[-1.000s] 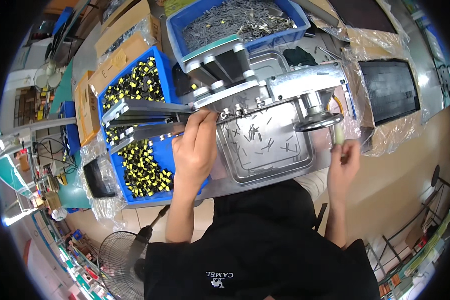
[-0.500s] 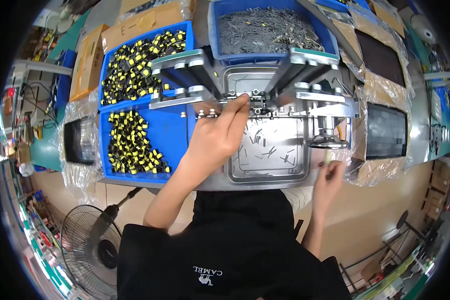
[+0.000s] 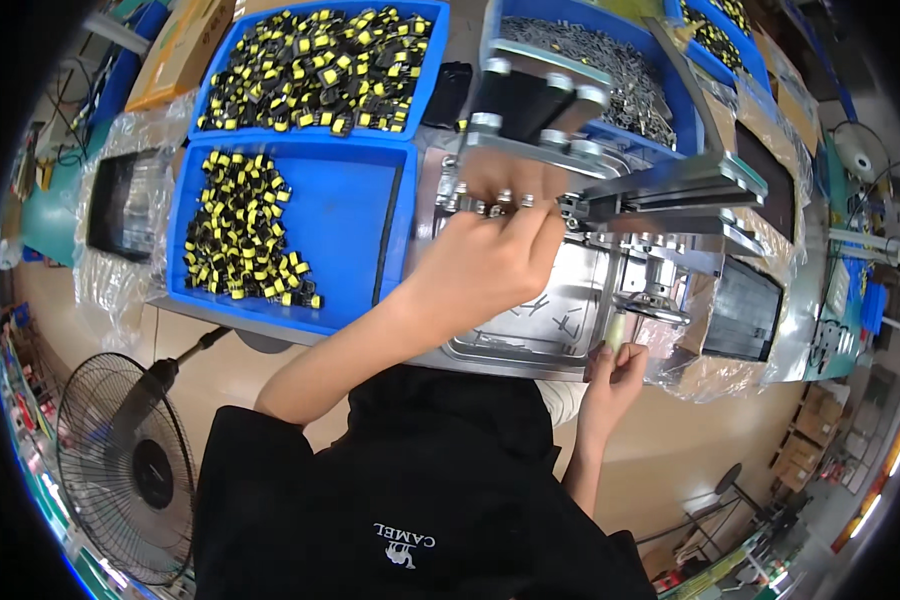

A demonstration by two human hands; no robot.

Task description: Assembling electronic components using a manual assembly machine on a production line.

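- The left hand (image 3: 490, 268) is curled narrow, fingertips pinched at a row of small metal pins (image 3: 490, 203) on the press (image 3: 610, 190); whether it grips anything there I cannot tell.
- The right hand (image 3: 618, 372) is wrapped round a pale handle (image 3: 615, 328) just below the press's round wheel (image 3: 652, 305).
- A steel tray (image 3: 540, 335) lies under the press, with loose metal clips in it.
- Left of the press sits a blue bin (image 3: 340, 230) holding a heap of yellow-and-black parts (image 3: 238, 238).
- Behind that, further from the person, a second blue bin (image 3: 432, 60) is full of the same parts.
- Right behind the press is a bin of grey metal pieces (image 3: 630, 70).
- A floor fan (image 3: 125, 470) stands well left of the press, beside the person.
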